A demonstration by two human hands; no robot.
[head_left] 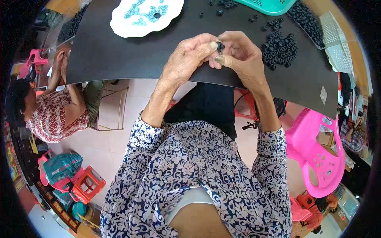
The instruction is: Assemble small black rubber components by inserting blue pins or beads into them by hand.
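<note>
Over the near edge of a black table (119, 51), my left hand (188, 59) and my right hand (238, 53) meet fingertip to fingertip. Both pinch one small black rubber ring (220, 47) between thumbs and forefingers. A pile of several similar black rings (279, 49) lies just right of my right hand. A white scalloped plate (145, 16) holding small blue pieces and one black ring sits further back on the left.
A teal plastic basket (270, 4) stands at the table's far edge, with more black rings (307, 22) beside it. Another person in a red patterned top (51, 115) works at the left. A pink plastic chair (313, 152) is at the right, red stools (85, 184) at lower left.
</note>
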